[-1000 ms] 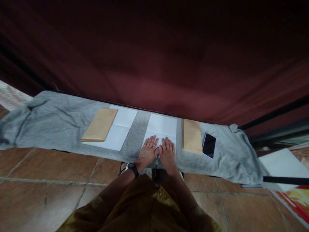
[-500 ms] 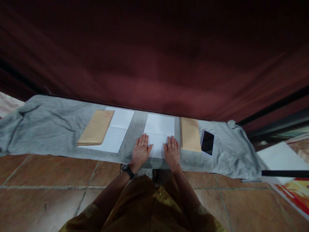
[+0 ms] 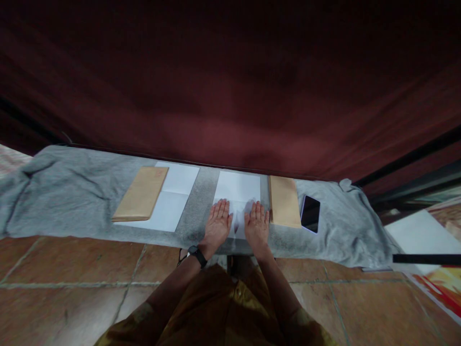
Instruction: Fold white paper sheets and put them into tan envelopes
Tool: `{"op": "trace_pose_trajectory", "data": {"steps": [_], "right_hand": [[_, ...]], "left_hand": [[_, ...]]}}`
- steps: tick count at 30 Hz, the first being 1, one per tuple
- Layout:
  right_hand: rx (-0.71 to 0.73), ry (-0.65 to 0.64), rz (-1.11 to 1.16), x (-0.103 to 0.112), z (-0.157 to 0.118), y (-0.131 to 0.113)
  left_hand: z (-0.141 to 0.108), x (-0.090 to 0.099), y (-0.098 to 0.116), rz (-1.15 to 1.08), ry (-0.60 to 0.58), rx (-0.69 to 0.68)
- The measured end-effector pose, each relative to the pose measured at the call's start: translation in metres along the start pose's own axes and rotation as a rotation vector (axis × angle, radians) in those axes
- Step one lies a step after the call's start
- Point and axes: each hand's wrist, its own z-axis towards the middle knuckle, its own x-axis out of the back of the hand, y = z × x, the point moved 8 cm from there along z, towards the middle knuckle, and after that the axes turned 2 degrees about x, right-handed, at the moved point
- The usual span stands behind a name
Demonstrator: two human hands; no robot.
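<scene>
The creased white sheet point(image 3: 238, 186) lies flat on the counter point(image 3: 86, 185), straight ahead at twelve o'clock from me, one crease running across it. My left grip point(image 3: 217, 223) is over its lower edge on the seven o'clock side, my right grip point(image 3: 257, 226) on the five o'clock side. Both are unclenched, palms down, fingers straight and pointing to twelve, thumbs spread inward (whether my palms press the paper or just skim it, I cannot tell). Reckoning from that sheet, a brown packet point(image 3: 285, 202) sits just beside it at three o'clock, and beyond that, near the packet, a phone point(image 3: 310, 214) lies with its dark screen up. At nine o'clock is a second white sheet point(image 3: 176, 196), with a brown envelope stack point(image 3: 141, 193) over its outer side. A black watch point(image 3: 197, 256) circles my left wrist. At twelve, behind everything, hangs a dark red backdrop point(image 3: 216, 129).
</scene>
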Motion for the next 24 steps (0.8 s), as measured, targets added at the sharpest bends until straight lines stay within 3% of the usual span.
{"op": "trace_pose_trajectory", "data": {"steps": [6,10,15,24], "right_hand": [[0.146,-0.142,0.051,-0.012,0.006,-0.029],[0.165,-0.138,0.086,-0.019,0.008,-0.038],[0.170,-0.111,0.093,-0.021,0.015,-0.038],[0.144,-0.045,0.058,-0.023,0.025,-0.025]], "left_hand": [[0.011,-0.018,0.018,-0.009,-0.077,-0.111],[0.015,-0.028,0.018,0.009,-0.108,-0.131],[0.022,-0.027,0.014,0.009,-0.128,-0.137],[0.030,-0.022,0.002,-0.004,-0.058,-0.067]]}}
